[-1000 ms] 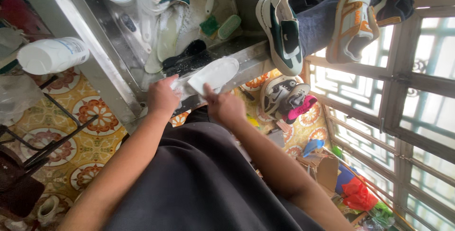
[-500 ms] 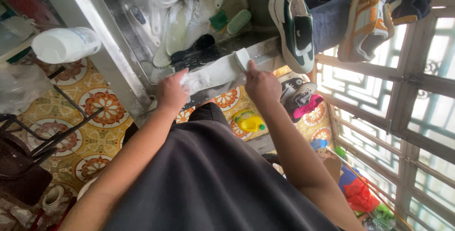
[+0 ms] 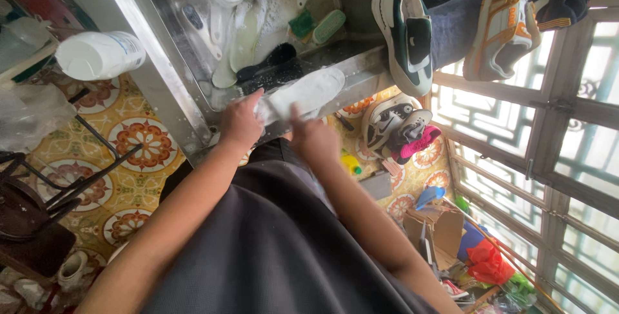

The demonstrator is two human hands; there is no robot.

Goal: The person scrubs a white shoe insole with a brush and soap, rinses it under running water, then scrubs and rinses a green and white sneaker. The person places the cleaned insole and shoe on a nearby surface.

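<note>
A white insole (image 3: 309,91) lies across the front rim of a steel sink (image 3: 164,88). My left hand (image 3: 240,124) grips its near end, with one finger stretched along it. Just to the right, my right hand (image 3: 314,138) holds the insole's lower edge, thumb pressed on its face. Both forearms reach up from my dark shirt. The insole's toe end points right, toward a white and green sneaker (image 3: 406,30).
The sink holds soapy water, a black brush (image 3: 271,62), a green brush (image 3: 325,27) and pale insoles (image 3: 242,37). An orange and white sneaker (image 3: 503,24) rests by the window bars. A white bottle (image 3: 100,55) lies at left. Shoes (image 3: 396,127) and a cardboard box (image 3: 442,227) sit on the tiled floor.
The insole, held up between both hands before, now lies flatter on the sink rim. My right hand has slid from its far end back toward my body.
</note>
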